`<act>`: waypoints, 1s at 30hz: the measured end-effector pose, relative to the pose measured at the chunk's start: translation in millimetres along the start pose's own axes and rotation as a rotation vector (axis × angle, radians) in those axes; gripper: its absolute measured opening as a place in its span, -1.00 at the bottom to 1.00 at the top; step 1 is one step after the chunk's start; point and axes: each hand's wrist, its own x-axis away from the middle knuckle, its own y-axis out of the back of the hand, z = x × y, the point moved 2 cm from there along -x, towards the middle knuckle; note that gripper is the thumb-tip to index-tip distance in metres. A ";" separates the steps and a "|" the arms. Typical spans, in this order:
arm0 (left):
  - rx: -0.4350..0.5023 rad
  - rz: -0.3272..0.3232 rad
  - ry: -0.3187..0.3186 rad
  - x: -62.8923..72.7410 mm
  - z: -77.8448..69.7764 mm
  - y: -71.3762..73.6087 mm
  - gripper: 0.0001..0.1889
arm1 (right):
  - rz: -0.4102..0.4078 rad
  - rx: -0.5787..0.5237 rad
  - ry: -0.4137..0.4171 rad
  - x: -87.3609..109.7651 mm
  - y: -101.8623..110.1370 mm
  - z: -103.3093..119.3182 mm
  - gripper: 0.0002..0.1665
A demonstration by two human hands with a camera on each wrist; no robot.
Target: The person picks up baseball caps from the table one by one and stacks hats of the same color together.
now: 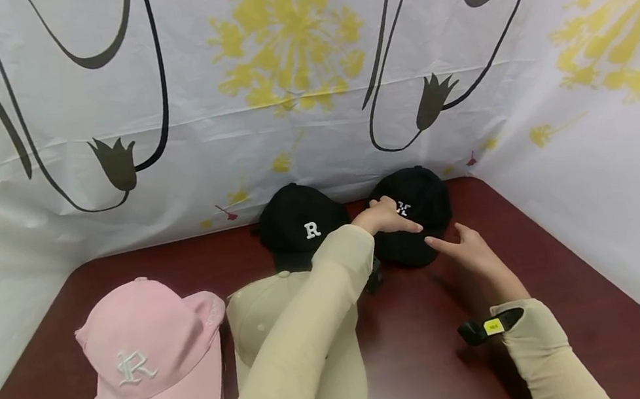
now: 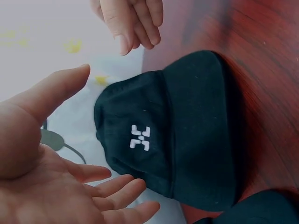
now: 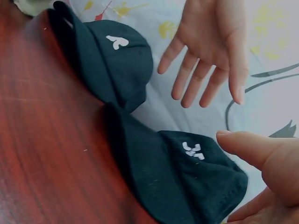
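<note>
A black cap [image 1: 429, 195] with a white cross-like emblem sits at the back right of the table, its brim toward me. My left hand [image 1: 386, 217] hovers over its left side with the fingers spread, partly hiding the emblem. Just right of the brim is my right hand [image 1: 471, 253], thumb pointing left and fingers loosely extended. In the left wrist view, the palm of the left hand [image 2: 42, 191] faces the cap [image 2: 201, 130], and nothing is held. From the right wrist, the left hand [image 3: 210, 42] appears above the cap [image 3: 149, 163], with a gap between them.
Left of it stands another black cap [image 1: 292, 219] with a white R. Nearer me, a beige cap [image 1: 272, 303] lies partly under my left sleeve, beside a pink cap [image 1: 139, 332]. A patterned white cloth [image 1: 313, 141] borders the dark red table [image 1: 420, 346].
</note>
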 end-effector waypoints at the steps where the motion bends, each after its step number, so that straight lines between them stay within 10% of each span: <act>1: 0.001 -0.009 0.008 -2.4 0.0 -1.0 -0.06 | -0.003 -0.003 -0.014 -1.2 -0.4 -1.5 0.15; 11: 0.084 -0.117 0.108 -15.0 16.1 -13.8 -0.02 | -0.040 -0.046 -0.060 -10.0 -11.6 -14.0 0.15; 30: 0.130 -0.092 0.187 -30.1 36.5 -27.1 0.00 | -0.039 -0.109 -0.060 -16.5 -23.7 -22.6 0.17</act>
